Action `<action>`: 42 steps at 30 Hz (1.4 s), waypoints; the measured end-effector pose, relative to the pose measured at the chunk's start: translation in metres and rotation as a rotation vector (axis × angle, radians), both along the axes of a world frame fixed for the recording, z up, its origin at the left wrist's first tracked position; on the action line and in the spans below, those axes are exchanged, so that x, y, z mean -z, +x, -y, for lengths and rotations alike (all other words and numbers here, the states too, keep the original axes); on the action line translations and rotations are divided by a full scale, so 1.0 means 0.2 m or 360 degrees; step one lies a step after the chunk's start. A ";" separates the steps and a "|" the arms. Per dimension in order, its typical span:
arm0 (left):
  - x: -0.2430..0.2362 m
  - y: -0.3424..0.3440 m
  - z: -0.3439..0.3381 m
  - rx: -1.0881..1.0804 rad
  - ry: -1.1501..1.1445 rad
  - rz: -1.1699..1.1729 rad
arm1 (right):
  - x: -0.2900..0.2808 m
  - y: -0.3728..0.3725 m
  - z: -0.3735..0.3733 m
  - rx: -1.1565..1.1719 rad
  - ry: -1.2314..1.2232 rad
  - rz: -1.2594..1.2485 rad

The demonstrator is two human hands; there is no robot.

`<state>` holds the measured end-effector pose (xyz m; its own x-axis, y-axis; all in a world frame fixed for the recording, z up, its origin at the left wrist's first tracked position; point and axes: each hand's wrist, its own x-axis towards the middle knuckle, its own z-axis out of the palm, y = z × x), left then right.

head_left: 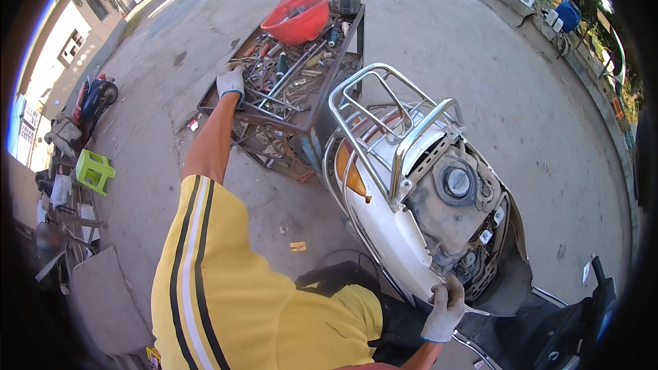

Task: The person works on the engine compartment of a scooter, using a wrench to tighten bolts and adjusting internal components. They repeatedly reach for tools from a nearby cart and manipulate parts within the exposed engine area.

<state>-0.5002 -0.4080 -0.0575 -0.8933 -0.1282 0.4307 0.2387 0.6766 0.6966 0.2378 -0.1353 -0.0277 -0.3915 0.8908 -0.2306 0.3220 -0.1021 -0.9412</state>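
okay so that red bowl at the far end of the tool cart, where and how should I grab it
Take the red bowl by its near rim, coming from above on the side toward your left hand. It sits upright and open on the cart, with small items inside, so grip the rim and probably lift it level.

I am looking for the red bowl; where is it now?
In the head view, the red bowl sits at the far end of the tool cart, beyond the left hand.

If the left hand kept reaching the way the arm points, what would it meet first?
The left hand is already at the near edge of the tool cart; straight on it would likely meet the loose metal tools in the top tray, though depth is unclear.
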 end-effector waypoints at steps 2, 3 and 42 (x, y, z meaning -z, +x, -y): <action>-0.02 0.05 0.00 0.0131 -0.0274 0.0080 | 0.00 0.01 0.00 0.0031 -0.0051 0.0042; -0.03 0.07 -0.02 0.0167 -0.0457 0.0073 | 0.00 0.01 0.00 0.0048 -0.0075 0.0065; -0.12 0.05 0.08 0.0418 0.1155 0.1097 | 0.05 0.05 -0.01 0.0014 0.0111 0.0113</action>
